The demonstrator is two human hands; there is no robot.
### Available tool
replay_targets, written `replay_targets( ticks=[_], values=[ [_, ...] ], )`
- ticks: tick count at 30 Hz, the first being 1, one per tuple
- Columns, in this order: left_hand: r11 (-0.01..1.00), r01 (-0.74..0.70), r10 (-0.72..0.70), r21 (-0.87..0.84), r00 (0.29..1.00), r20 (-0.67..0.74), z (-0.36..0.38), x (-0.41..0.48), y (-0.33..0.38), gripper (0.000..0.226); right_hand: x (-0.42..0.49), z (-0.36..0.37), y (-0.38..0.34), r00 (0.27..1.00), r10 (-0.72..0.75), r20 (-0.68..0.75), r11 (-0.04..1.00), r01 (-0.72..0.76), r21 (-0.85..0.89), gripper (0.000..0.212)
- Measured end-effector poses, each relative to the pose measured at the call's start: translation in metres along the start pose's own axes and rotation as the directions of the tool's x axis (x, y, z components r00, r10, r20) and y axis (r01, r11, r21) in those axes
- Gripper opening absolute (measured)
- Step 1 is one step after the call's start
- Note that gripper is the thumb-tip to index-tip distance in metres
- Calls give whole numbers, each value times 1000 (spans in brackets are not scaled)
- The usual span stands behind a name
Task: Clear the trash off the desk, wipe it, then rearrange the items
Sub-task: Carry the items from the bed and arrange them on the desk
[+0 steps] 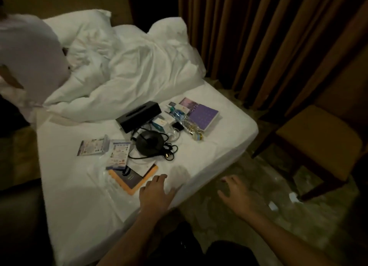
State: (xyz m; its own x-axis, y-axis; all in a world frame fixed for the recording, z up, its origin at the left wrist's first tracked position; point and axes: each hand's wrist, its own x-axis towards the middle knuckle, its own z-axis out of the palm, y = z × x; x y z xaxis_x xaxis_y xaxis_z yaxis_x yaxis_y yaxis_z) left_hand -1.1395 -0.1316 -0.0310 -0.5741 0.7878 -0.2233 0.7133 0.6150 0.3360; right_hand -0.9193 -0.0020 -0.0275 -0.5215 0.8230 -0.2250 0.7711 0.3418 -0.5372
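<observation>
Left hand (157, 192): fingers straight and spread, palm down on the white bedsheet (79, 206), just beside the orange-edged folder (132, 183); nothing held, probably braced for a lean or set to reach into the pile
Right hand (235, 194): fingers fanned apart, empty, over the patterned carpet (258, 176) off the mattress corner, likely for balance
Desk: out of view
Pile: gathered near the bed corner, apparently parked there so the desk can be wiped
Far side: black rectangular tissue box (139, 116) beside small cartons (162, 123); purple hardback book (203, 114) at the edge, crumpled clear plastic bottle (187, 122) lying against it
Middle: black round kettle base (150, 144) with its cord tangled round it, clear drinking glass (174, 135) just beside
Near side: two printed leaflets (92, 145), folder with a dark booklet on top, thin clear plastic film (99, 176) seemingly partly under them
Likely trash: bottle and film, judged by their crushed look
Stage: sorting, wiping seemingly not yet done
Surroundings: rumpled white duvet (129, 76), brown pleated curtain (258, 36), wooden chair with mustard seat (318, 144), white scraps (293, 197) on the carpet, another person in white (25, 52) at the left edge
</observation>
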Motion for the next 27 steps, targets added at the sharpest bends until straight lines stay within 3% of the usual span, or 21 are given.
replay_targets(
  ticks=[7, 11, 14, 16, 22, 25, 27],
  values=[
    [977, 208, -208, -55, 978, 10, -1, 64, -23, 59, 100, 5, -25, 981, -95, 168, 995, 99, -15, 39],
    [947, 316, -316, -58, 949, 7, 6, 91, -29, 58, 157, 11, -41, 933, -152, 327, 977, 192, -91, 39],
    [879, 461, -466, -123, 885, -14, 12, 105, -30, 59, 203, 22, -50, 844, -193, 501, 947, 294, -131, 40],
    [843, 511, -521, -166, 853, -21, 16, 107, -27, 59, 222, 28, -57, 801, -193, 567, 927, 338, -162, 41],
    [624, 717, -743, -311, 667, 46, 44, 128, -35, 54, 282, 67, -79, 665, -267, 697, 862, 488, -135, 42],
    [576, 743, -775, -341, 629, 60, 57, 142, -53, 56, 299, 97, -91, 608, -277, 744, 836, 534, -126, 45],
    [579, 738, -776, -347, 629, 45, 66, 153, -74, 56, 304, 121, -101, 609, -287, 739, 835, 538, -119, 46]
  ],
)
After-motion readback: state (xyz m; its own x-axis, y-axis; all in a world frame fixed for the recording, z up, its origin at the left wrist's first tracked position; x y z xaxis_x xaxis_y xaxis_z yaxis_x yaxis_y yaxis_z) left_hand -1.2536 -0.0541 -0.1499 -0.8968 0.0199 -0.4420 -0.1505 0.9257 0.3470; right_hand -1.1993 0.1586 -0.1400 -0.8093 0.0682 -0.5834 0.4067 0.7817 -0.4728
